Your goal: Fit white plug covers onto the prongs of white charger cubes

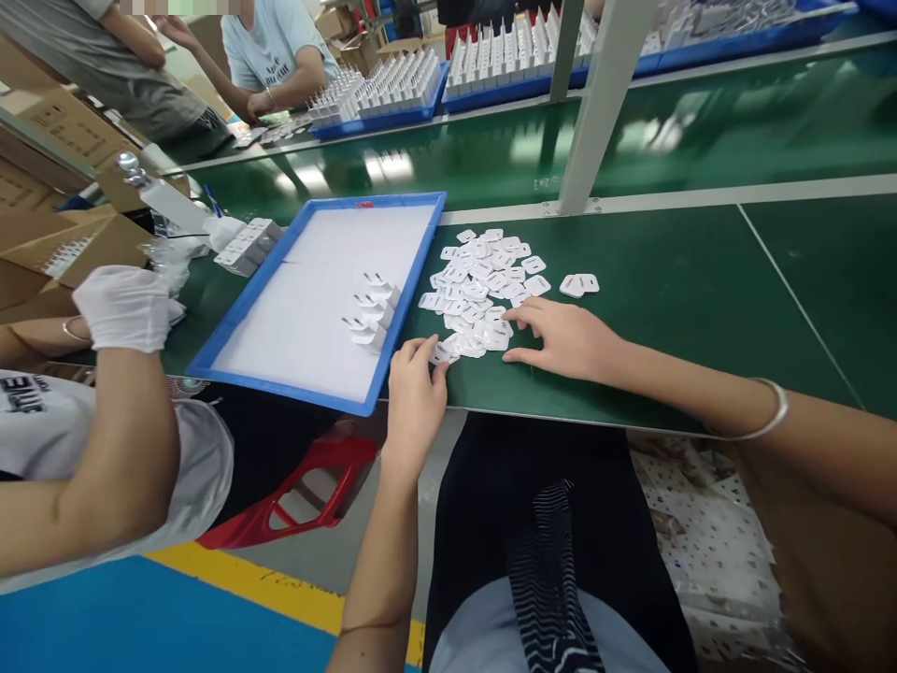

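A pile of small flat white pieces point(480, 280) lies on the green table, with a few separate ones point(579, 284) to its right. My left hand point(419, 385) is at the pile's lower left corner, thumb and fingers around a white piece point(440, 353) near the table edge. At the pile's right side, my right hand point(561, 338) has its thumb and fingers apart, fingertips touching or just over the pieces. Left of the pile is a blue-rimmed white tray point(413, 271) holding several white plug parts with pins point(371, 313) along its right side.
A co-worker's gloved hand point(124, 308) is at the left, near white blocks point(249, 246) and plastic bags. A metal post point(606, 103) rises behind the pile. Blue trays of white parts point(501, 61) stand across the green surface, where other people are. A red stool point(301, 495) is below.
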Demonstrator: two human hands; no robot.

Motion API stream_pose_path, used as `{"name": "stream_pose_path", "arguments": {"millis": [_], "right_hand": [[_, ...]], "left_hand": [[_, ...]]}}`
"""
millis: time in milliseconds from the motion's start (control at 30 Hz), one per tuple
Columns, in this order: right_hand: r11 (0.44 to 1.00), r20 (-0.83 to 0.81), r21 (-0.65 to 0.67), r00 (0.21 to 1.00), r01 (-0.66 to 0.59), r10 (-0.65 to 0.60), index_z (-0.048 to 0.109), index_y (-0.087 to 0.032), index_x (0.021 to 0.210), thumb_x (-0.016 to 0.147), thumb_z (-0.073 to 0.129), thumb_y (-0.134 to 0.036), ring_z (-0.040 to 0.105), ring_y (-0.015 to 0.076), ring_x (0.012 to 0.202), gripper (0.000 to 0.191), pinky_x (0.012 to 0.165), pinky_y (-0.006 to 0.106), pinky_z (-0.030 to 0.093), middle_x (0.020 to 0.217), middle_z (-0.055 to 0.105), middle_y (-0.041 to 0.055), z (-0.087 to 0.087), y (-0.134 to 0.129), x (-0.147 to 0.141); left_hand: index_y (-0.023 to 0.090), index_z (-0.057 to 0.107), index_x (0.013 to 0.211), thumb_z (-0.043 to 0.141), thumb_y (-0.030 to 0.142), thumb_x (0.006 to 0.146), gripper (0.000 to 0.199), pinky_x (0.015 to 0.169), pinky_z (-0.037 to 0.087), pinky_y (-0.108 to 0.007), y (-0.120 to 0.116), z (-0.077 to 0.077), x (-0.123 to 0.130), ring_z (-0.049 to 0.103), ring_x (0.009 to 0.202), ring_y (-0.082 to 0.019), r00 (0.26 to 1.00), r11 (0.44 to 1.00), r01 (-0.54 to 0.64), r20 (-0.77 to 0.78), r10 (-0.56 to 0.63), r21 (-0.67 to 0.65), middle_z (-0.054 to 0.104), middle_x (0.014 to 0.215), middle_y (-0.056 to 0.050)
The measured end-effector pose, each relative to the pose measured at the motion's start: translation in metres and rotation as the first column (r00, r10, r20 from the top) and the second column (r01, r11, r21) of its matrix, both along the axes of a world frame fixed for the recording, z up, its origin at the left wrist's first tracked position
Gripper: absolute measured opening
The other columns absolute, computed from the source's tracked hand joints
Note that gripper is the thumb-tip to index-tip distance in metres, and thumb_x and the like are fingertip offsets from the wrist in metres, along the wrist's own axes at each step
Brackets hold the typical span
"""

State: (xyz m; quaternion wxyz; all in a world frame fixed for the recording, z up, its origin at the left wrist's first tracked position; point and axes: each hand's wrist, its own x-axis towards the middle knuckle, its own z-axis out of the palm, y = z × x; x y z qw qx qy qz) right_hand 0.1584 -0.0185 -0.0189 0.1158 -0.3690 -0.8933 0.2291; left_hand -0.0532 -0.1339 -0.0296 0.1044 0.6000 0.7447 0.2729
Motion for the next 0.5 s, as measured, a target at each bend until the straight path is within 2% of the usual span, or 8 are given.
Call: {"name": "stream_pose_path", "arguments": {"millis": [100,267,500], "right_hand": [[0.998,0.049,0.068,0.999,-0.002,-0.001,0.066,-0.015,0.123,0.088,0.069,-0.042,0.064,0.0251,0.092,0.045,0.067,0.033,0.043,0.112,0.066,0.0102,-0.005,-0.007,-0.017],[0.992,0.042,0.128,0.999,-0.003,-0.002,0.070,-0.015,0.109,0.092,0.063,-0.035,0.064,0.0241,0.090,0.028,0.066,0.032,0.042,0.104,0.068,0.0095,-0.004,-0.005,-0.023],[0.999,0.033,0.044,0.999,0.028,-0.030,0.071,-0.015,0.112,0.090,0.065,-0.037,0.064,0.0240,0.088,0.032,0.069,0.033,0.042,0.103,0.068,0.0085,-0.001,-0.001,-0.032]], "left_hand": [[0.019,0.061,0.128,0.050,0.014,0.094,0.036,0.099,0.051,-0.042,-0.002,-0.003,0.000,0.057,0.117,-0.026,0.999,0.998,0.036,0.012,-0.036,0.052,0.063,0.125,-0.011],[0.022,0.059,0.130,0.050,0.017,0.095,0.036,0.099,0.052,-0.041,-0.002,-0.006,-0.002,0.058,0.121,-0.025,0.995,0.993,0.083,0.050,-0.087,0.084,0.064,0.129,-0.010],[0.024,0.058,0.133,0.057,0.017,0.094,0.040,0.099,0.052,-0.041,0.002,-0.007,-0.005,0.057,0.122,-0.024,0.989,0.991,0.106,0.094,-0.113,0.077,0.066,0.132,-0.006]]}}
